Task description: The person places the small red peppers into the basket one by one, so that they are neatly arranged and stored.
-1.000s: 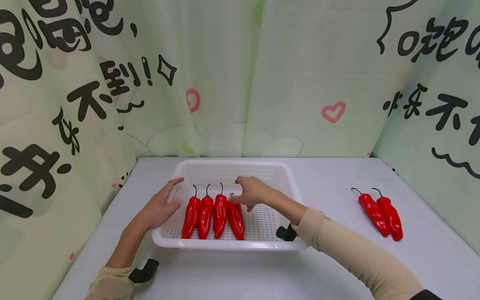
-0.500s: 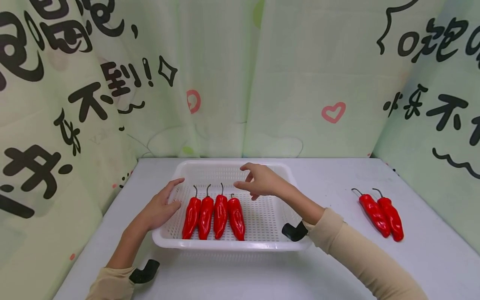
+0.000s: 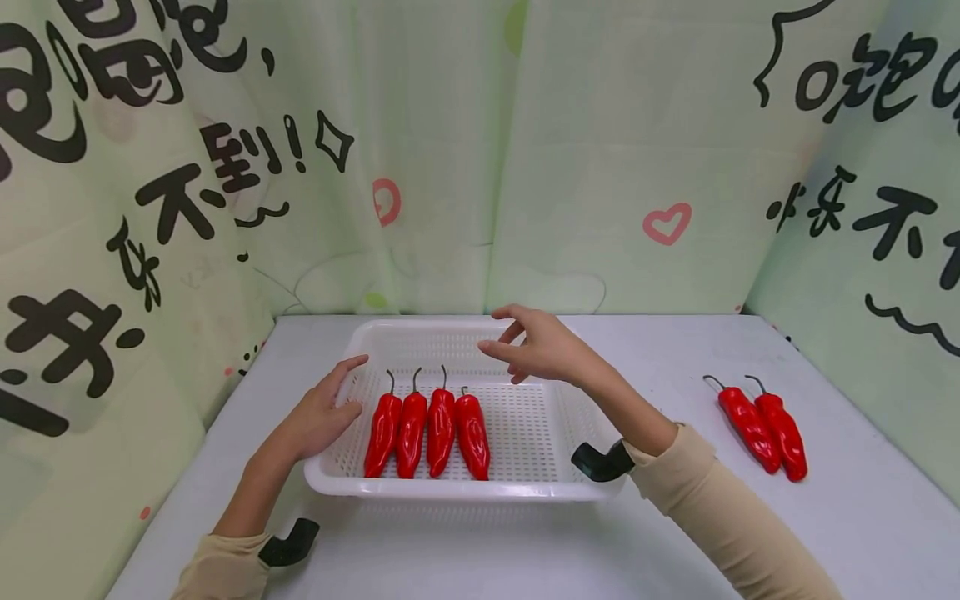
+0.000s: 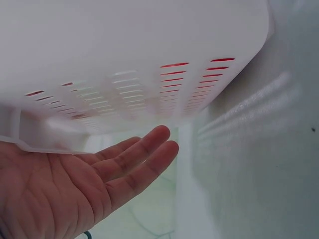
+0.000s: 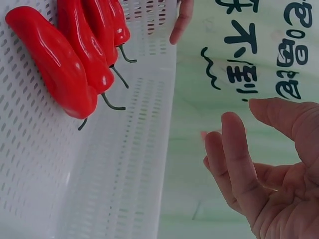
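Observation:
A white perforated plastic basket (image 3: pixel 525 492) sits on the table with several glossy red peppers (image 3: pixel 441 433) side by side in it, stems pointing to the back. My left hand (image 3: pixel 324 417) rests at the basket's left rim. Its thumb is over the inner side, and in the left wrist view its extended fingers (image 4: pixel 144 159) lie along the outside below the rim. My right hand (image 3: pixel 543 343) hovers over the back right of the basket, fingers spread and nothing held. In the right wrist view, the thumb and fingers (image 5: pixel 234 159) stand apart, beyond the basket's rim.
Two more red peppers (image 3: pixel 765 429) lie together on the white table (image 3: pixel 660 375), right of the basket. A pale green curtain (image 3: pixel 570 150) with black lettering and hearts stands behind and at both sides.
My right hand has let go of the rightmost pepper in the basket and drawn up, back and to the right. The left hand and the peppers have hardly moved since the release.

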The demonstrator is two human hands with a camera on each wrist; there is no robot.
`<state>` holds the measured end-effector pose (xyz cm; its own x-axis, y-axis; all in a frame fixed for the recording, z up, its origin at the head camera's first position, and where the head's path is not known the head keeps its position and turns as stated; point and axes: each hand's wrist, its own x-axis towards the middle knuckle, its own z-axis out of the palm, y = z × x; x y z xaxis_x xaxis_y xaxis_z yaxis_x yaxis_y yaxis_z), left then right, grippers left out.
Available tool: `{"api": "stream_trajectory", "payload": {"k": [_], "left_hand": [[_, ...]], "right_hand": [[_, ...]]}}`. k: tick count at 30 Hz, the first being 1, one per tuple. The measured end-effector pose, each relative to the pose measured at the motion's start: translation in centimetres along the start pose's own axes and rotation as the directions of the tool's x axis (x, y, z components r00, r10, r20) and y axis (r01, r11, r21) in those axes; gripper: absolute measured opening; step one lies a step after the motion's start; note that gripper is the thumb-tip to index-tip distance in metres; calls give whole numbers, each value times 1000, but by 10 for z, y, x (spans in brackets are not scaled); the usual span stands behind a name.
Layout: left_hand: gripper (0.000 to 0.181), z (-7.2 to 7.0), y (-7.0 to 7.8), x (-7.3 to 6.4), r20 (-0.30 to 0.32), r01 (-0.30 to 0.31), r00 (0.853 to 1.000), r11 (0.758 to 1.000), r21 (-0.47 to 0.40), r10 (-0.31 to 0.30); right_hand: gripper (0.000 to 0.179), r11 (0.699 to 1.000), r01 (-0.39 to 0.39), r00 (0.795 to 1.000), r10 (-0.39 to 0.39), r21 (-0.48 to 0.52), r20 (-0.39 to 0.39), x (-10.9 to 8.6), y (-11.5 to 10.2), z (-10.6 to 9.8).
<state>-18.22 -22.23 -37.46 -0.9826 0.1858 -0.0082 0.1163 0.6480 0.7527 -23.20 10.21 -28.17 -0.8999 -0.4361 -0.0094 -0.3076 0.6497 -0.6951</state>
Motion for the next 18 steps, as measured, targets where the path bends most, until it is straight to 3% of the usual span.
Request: {"api": "stream_trajectory", "payload": {"k": [10,18], "left_hand": [[74,1,1,0,-8,-1,1000,1000,9,1],[72,0,2,0,-7,0,1000,1000,12,0]], "right_hand": [[65,993,8,997,2,119,-77,-21,5,-15],[65,992,3,993,13,127,-121,-34,16,-20]]}}
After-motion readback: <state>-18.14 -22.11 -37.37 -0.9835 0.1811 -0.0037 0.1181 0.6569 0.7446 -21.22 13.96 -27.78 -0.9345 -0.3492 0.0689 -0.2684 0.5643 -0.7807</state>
